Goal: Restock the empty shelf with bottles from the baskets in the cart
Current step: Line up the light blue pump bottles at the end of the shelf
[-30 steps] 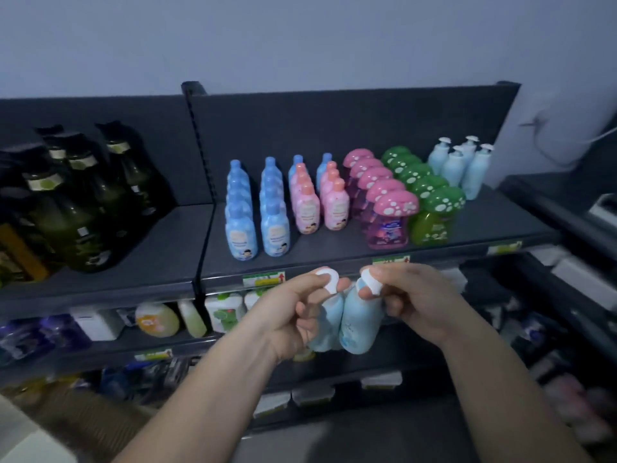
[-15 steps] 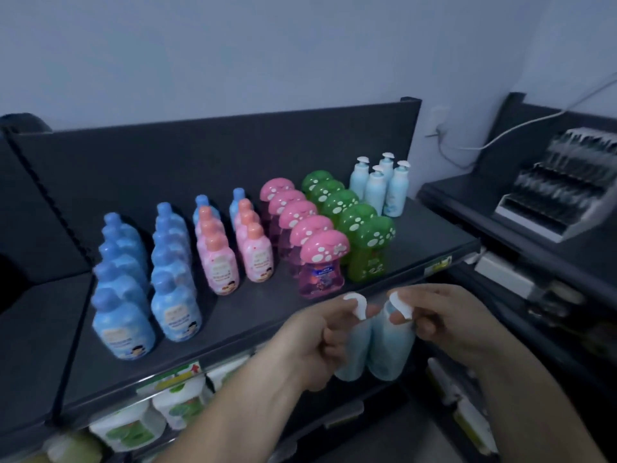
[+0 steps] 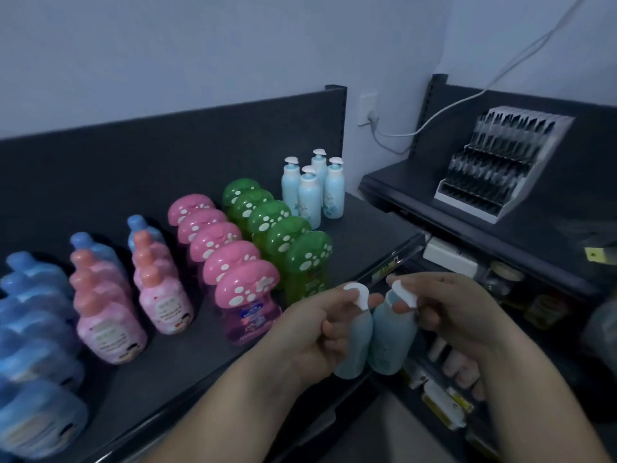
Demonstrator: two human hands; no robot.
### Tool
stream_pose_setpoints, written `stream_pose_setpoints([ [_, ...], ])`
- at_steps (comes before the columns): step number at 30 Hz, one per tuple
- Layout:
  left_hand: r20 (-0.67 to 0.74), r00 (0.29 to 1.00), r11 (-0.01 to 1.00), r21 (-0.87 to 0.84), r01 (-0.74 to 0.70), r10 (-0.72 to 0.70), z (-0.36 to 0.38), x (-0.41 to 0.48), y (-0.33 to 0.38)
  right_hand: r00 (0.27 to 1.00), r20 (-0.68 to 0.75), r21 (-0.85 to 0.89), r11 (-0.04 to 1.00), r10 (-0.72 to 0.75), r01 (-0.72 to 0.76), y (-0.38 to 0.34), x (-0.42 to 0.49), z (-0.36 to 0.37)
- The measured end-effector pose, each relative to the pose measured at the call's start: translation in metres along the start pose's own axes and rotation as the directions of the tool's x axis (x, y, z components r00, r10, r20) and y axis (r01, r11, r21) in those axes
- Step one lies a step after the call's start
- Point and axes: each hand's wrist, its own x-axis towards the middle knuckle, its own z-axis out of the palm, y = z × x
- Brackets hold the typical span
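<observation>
Shelf (image 3: 362, 233), dark, top tier: cut off at the frame's 9 o'clock edge and along its front from 6 to 8 o'clock. Blue bottles (image 3: 36, 329), rows at 9 o'clock: blurred, labels unreadable, nearest one cropped. Lower shelves (image 3: 444, 362), at 4 o'clock: dim, contents hard to make out. Display rack (image 3: 500, 162), at 2 o'clock on a neighbouring unit: contents too dark to identify. Pink mushroom-cap bottles (image 3: 247, 295), one file of five, centre; green mushroom-cap bottles (image 3: 300, 248), one file of five, just beside them at their 3 o'clock. Pink bottles (image 3: 110, 329), two files between the blue rows and the mushroom caps. Pump bottles (image 3: 309, 195), four, pale blue, upright at the shelf's back corner, 12 o'clock. Left hand (image 3: 320, 332): grip pinching the white pump top of the left-held bottle (image 3: 355, 349), fingers curled below the head. Right hand (image 3: 447, 315): grip pinching the pump of the right-held bottle (image 3: 394, 342). Both held bottles pale blue, hanging side by side and touching, off the shelf, just past its front edge at 5 o'clock.
</observation>
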Motion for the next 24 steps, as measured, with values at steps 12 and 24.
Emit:
stream_pose_setpoints([
  [12, -0.049, 0.979, 0.980, -0.001, -0.199, 0.199, 0.077, 0.088, 0.044, 0.972, 0.215, -0.037, 0.994, -0.096, 0.107, -0.065, 0.123, -0.078],
  [24, -0.337, 0.806, 0.868, 0.082, -0.490, 0.486, 0.117, 0.173, 0.077, 0.905, 0.418, -0.094, 0.987, -0.082, 0.133, -0.100, 0.252, -0.101],
])
